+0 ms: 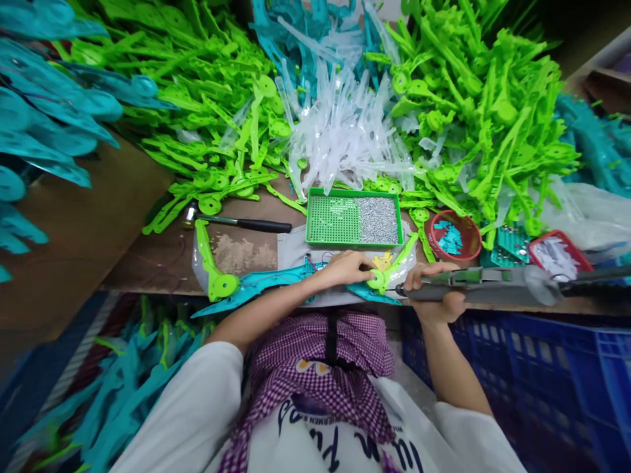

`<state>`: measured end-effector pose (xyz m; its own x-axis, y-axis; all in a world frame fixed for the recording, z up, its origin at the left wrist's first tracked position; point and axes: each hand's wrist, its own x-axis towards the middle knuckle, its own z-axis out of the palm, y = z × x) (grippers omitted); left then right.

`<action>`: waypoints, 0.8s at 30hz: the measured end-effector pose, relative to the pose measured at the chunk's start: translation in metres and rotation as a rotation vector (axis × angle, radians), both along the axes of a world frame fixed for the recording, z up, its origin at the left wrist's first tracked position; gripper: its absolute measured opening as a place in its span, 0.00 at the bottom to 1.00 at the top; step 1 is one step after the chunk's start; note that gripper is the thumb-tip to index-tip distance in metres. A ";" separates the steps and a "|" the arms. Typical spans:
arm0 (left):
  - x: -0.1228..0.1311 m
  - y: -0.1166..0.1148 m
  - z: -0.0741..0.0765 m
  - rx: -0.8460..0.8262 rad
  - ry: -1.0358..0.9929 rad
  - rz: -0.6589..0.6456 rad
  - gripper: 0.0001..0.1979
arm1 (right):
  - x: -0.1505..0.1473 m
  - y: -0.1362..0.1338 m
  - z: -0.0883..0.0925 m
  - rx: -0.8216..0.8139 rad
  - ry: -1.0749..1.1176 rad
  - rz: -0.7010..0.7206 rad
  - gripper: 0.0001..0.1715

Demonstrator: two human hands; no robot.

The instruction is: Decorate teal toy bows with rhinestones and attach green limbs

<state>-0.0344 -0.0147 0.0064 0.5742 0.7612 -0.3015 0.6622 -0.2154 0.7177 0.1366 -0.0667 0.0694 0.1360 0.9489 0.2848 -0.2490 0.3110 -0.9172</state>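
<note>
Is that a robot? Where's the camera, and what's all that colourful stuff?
No robot! This is a person using two bare hands. The only camera is worn on their head, looking forward and down, so you see roughly what they see.

The left hand is at a green piece on one end of a long blue part. The right hand grips a grey tool, its thin tip pointing towards that piece.

On the bench are a hammer, a green tray with tiny silvery bits, and a round red basket of blue bits. Behind are heaped green parts and cloudy white pieces.
</note>
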 end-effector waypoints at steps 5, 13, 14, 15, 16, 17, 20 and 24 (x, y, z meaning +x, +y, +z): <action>0.003 -0.005 0.004 0.017 0.033 0.009 0.17 | 0.000 0.007 -0.008 -0.017 -0.030 -0.018 0.29; 0.007 -0.009 0.003 0.034 0.066 0.065 0.16 | -0.004 0.001 -0.030 -0.012 -0.079 0.047 0.28; 0.007 -0.009 0.002 0.032 0.067 0.064 0.16 | -0.004 0.001 -0.031 -0.002 -0.080 0.046 0.28; 0.007 -0.009 0.001 0.034 0.068 0.064 0.16 | -0.003 0.001 -0.033 0.003 -0.080 0.040 0.27; 0.007 -0.009 0.000 0.039 0.068 0.065 0.16 | -0.003 0.000 -0.034 0.009 -0.076 0.032 0.27; 0.006 -0.009 0.000 0.047 0.066 0.067 0.16 | -0.003 0.000 -0.035 0.018 -0.067 0.031 0.26; 0.006 -0.009 -0.002 0.061 0.061 0.075 0.16 | 0.001 -0.002 -0.042 0.065 -0.031 0.067 0.24; 0.007 -0.008 -0.001 0.055 0.064 0.045 0.16 | 0.003 -0.003 -0.043 0.048 -0.067 0.086 0.22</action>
